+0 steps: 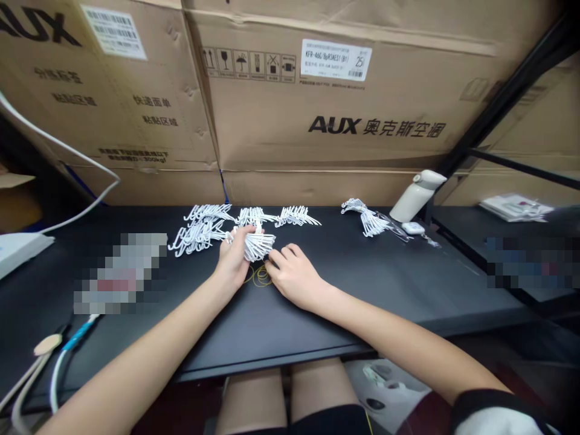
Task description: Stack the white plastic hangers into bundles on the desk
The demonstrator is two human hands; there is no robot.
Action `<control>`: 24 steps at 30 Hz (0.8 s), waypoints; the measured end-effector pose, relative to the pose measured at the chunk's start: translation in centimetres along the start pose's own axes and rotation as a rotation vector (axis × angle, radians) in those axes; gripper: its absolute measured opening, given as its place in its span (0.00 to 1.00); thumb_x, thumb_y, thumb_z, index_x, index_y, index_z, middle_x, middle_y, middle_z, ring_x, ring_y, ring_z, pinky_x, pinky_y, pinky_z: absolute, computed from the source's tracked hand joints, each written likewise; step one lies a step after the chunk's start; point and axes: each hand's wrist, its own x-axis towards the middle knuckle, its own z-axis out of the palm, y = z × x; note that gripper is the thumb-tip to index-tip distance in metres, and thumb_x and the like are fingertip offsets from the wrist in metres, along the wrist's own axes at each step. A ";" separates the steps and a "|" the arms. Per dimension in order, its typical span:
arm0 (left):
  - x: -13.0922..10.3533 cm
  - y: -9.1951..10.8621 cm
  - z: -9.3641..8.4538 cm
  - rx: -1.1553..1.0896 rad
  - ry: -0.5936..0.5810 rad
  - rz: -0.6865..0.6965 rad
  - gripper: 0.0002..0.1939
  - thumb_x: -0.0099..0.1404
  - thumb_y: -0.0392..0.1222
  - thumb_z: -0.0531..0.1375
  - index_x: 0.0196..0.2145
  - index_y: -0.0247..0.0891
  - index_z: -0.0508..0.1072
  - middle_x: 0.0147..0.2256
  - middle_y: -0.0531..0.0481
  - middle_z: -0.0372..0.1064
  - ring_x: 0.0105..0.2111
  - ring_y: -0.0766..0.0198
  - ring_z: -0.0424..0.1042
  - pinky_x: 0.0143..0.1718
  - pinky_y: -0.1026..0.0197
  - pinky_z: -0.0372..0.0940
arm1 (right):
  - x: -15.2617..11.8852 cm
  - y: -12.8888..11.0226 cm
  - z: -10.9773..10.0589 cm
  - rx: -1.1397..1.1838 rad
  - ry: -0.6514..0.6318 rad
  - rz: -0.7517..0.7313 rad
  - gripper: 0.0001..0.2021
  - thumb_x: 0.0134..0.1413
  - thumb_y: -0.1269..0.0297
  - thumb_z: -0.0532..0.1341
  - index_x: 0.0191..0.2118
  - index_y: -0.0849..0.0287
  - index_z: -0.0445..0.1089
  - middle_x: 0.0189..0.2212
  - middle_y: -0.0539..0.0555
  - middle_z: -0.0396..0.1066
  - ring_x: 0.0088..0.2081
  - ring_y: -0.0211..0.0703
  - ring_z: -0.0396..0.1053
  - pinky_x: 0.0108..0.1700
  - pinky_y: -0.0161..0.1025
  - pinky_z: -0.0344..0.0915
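My left hand [234, 258] is closed around a bundle of white hooks [259, 245], thin rods fanned out to the right. My right hand [294, 275] is by the lower right end of this bundle, with its fingers curled down. Its fingertips are partly hidden, so what they pinch cannot be made out. Thin yellow rubber bands [261, 276] lie on the table between and below my hands. Behind my left hand sit several piles of white hooks: one at the left [196, 237], and a row with one pile [296, 215] at its right end.
The black table [362, 290] ends in front of my legs. A further bundle of hooks [368, 219] lies right, near a white bottle [417, 196] and a small white case [413, 228]. Large cardboard boxes [272, 121] wall the back. A blurred flat object [122, 272] with a cable lies left.
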 end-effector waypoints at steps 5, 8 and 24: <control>0.1 0.3 -0.1 0.040 -0.040 -0.004 0.07 0.47 0.37 0.64 0.26 0.33 0.73 0.27 0.47 0.75 0.30 0.61 0.75 0.33 0.62 0.69 | -0.1 0.7 -0.2 0.012 0.141 0.011 0.11 0.60 0.74 0.53 0.31 0.62 0.71 0.37 0.58 0.67 0.38 0.45 0.57 0.51 0.45 0.53; 0.4 0.4 -0.3 0.008 -0.040 -0.071 0.04 0.48 0.35 0.62 0.25 0.32 0.71 0.27 0.45 0.75 0.30 0.60 0.75 0.32 0.62 0.70 | -0.1 1.6 -0.4 0.032 0.228 0.085 0.11 0.60 0.73 0.53 0.30 0.61 0.71 0.39 0.59 0.66 0.38 0.44 0.57 0.47 0.42 0.54; 0.0 0.3 -0.6 0.063 -0.192 -0.191 0.06 0.43 0.30 0.61 0.22 0.34 0.68 0.32 0.45 0.73 0.33 0.59 0.75 0.33 0.59 0.71 | -0.6 5.3 1.2 0.508 0.284 0.390 0.09 0.59 0.67 0.58 0.30 0.60 0.74 0.31 0.54 0.77 0.33 0.41 0.73 0.41 0.38 0.64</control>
